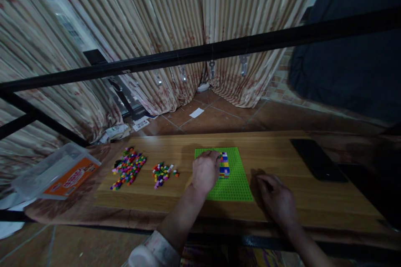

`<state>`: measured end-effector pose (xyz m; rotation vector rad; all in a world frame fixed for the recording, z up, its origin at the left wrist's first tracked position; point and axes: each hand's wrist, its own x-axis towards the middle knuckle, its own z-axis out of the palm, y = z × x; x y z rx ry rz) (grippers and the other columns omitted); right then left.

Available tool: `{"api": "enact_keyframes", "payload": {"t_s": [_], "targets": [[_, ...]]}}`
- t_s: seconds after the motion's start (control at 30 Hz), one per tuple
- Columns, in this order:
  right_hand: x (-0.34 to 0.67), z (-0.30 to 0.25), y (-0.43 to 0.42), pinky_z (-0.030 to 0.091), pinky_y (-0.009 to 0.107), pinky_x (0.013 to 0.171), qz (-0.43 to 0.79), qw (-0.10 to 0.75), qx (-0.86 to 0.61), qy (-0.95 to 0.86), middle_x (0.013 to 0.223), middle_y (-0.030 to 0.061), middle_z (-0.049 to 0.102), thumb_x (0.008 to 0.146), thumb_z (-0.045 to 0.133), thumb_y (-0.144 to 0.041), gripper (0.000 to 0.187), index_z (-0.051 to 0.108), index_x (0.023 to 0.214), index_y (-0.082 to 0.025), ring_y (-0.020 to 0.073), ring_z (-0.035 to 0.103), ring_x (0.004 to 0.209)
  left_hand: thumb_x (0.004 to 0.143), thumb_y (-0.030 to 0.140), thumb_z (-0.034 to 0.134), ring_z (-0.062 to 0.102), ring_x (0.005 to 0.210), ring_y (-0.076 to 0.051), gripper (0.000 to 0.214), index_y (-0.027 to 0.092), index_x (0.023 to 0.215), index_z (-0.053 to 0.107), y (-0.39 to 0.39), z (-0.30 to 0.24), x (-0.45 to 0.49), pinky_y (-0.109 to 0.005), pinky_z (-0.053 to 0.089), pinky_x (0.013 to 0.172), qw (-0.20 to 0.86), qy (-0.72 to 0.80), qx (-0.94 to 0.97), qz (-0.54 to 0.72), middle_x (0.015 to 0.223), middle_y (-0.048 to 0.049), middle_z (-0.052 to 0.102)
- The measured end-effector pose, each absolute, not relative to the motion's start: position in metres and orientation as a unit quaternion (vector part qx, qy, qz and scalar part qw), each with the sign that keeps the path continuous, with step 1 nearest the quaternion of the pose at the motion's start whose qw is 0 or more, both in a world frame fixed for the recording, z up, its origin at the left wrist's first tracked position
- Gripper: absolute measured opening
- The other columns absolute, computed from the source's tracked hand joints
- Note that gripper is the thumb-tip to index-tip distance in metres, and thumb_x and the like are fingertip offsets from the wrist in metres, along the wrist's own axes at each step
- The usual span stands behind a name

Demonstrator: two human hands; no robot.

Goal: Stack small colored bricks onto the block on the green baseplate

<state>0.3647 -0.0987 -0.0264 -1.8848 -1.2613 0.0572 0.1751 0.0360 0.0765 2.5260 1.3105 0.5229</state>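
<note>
Green studded baseplate (234,183) (square), left hand (205,171) atop.

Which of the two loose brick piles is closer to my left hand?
The smaller pile, lying just left of the green baseplate where your left hand rests; the bigger pile sits farther left.

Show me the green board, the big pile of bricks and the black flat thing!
green board (234,185): head view, bare studs near its front
big pile of bricks (128,169): head view, the pile's middle
black flat thing (318,159): head view, its middle
</note>
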Motion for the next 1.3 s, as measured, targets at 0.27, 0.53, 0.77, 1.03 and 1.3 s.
{"api": "enact_keyframes", "payload": {"t_s": [0.27,0.53,0.77,1.03,1.3], "targets": [[0.366,-0.027,-0.099,0.051,0.033,0.078,0.027,0.418,-0.751,-0.510,0.097,0.0080,0.069,0.091,0.046,-0.040,0.027,0.066,0.091,-0.021,0.0212,0.067,0.085,0.088,0.017,0.056,0.066,0.089,-0.019,0.020,0.023,0.103,0.067,0.034,0.072,0.169,-0.029,0.050,0.078,0.119,0.461,0.851,0.223,0.095,-0.0035,0.072],[0.366,-0.028,-0.099,0.051,0.033,0.077,0.025,0.414,-0.756,-0.507,0.097,0.0082,0.069,0.091,0.046,-0.041,0.028,0.066,0.091,-0.021,0.0211,0.067,0.084,0.090,0.017,0.053,0.063,0.089,-0.017,0.018,0.024,0.095,0.069,0.036,0.068,0.170,-0.028,0.049,0.080,0.104,0.429,0.867,0.230,0.090,-0.0015,0.071],[0.366,-0.026,-0.099,0.051,0.034,0.079,0.022,0.421,-0.747,-0.514,0.096,0.0087,0.069,0.091,0.046,-0.041,0.028,0.066,0.092,-0.020,0.0212,0.066,0.086,0.091,0.017,0.054,0.061,0.085,-0.015,0.018,0.025,0.085,0.069,0.036,0.066,0.170,-0.026,0.046,0.075,0.099,0.408,0.872,0.251,0.086,0.0000,0.069],[0.364,-0.025,-0.099,0.051,0.034,0.078,0.024,0.417,-0.756,-0.504,0.097,0.0086,0.069,0.090,0.046,-0.042,0.029,0.066,0.091,-0.021,0.0215,0.067,0.085,0.090,0.015,0.057,0.059,0.086,-0.015,0.018,0.024,0.081,0.070,0.038,0.065,0.169,-0.027,0.047,0.080,0.096,0.394,0.872,0.275,0.089,-0.0008,0.070],[0.364,-0.024,-0.099,0.051,0.034,0.079,0.023,0.424,-0.752,-0.504,0.096,0.0086,0.069,0.091,0.046,-0.042,0.029,0.066,0.091,-0.021,0.0214,0.067,0.084,0.090,0.013,0.055,0.062,0.092,-0.016,0.018,0.023,0.089,0.070,0.040,0.059,0.165,-0.029,0.051,0.084,0.083,0.357,0.890,0.272,0.099,-0.0024,0.070]]}}
